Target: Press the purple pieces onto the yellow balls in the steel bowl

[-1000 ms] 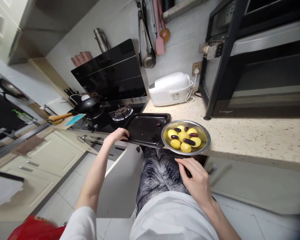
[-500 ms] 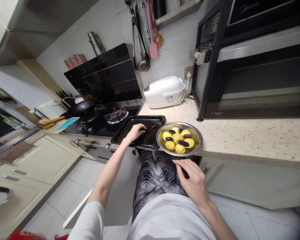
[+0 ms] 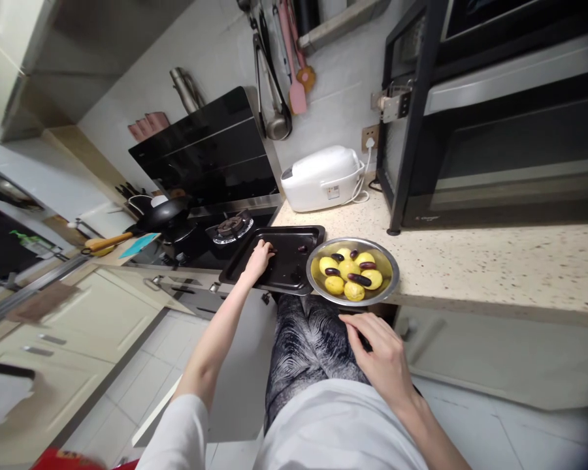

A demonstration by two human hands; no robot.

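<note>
My left hand [image 3: 259,258] is over the left half of a black baking tray [image 3: 290,277], fingers pinched together. Something small and dark shows at its fingertips, hard to make out against the tray. A small dark oval piece [image 3: 302,249] lies in the tray farther right. Against the tray's right side stands a steel bowl [image 3: 394,269]. It holds several yellow, potato-like rounds [image 3: 347,269], with several dark purple oblong pieces [image 3: 360,280] on top. In front of the bowl, below the counter edge, my right hand [image 3: 378,341] is curled; what it holds, if anything, is hidden.
Behind the tray and bowl stands a white rice cooker [image 3: 323,179]. A gas burner [image 3: 231,226] and a black wok [image 3: 165,214] are to the left. A black rack with an oven [image 3: 514,150] rises at the right. Utensils [image 3: 277,124] hang on the wall.
My left hand has shifted slightly left over the tray, its fingers more pointed down. My right hand stays in front of the bowl. The view has turned slightly.
</note>
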